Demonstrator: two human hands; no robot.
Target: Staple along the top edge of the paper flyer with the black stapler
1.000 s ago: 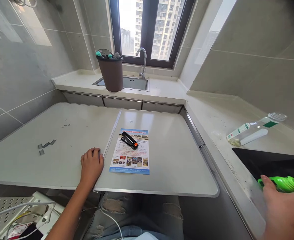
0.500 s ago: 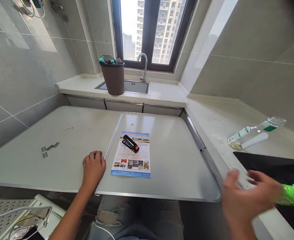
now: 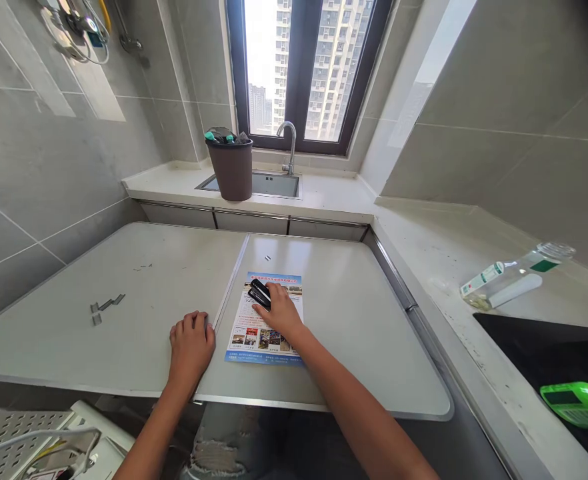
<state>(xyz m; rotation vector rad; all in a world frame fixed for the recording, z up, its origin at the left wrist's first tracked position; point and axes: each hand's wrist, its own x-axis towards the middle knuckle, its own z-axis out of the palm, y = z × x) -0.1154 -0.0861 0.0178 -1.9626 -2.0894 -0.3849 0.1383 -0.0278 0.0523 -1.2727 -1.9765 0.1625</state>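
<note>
A printed flyer (image 3: 241, 347) with blue borders and small photos lies flat on the folding table. On its upper part rests a black stapler (image 3: 260, 293). My right hand (image 3: 281, 312) is closed around the stapler's near end, thumb on the left side and fingers across the top, hiding that end. Left of the flyer, my left hand (image 3: 191, 347) lies palm down on the table beside the seam, fingers loosely bent, holding nothing. Farther left are several grey strips of staples (image 3: 106, 305). A small staple piece (image 3: 268, 258) lies beyond the flyer.
A brown bin (image 3: 230, 173) stands at the sink (image 3: 279, 185) under the window. On the right counter (image 3: 439, 267) are a clear bottle (image 3: 521, 273) and a green bottle (image 3: 579, 403) lying down. A white perforated rack (image 3: 21, 433) stands at lower left.
My right hand has swung from beside the green bottle on the right across to the flyer and taken hold of the stapler. My left hand has stayed on the table.
</note>
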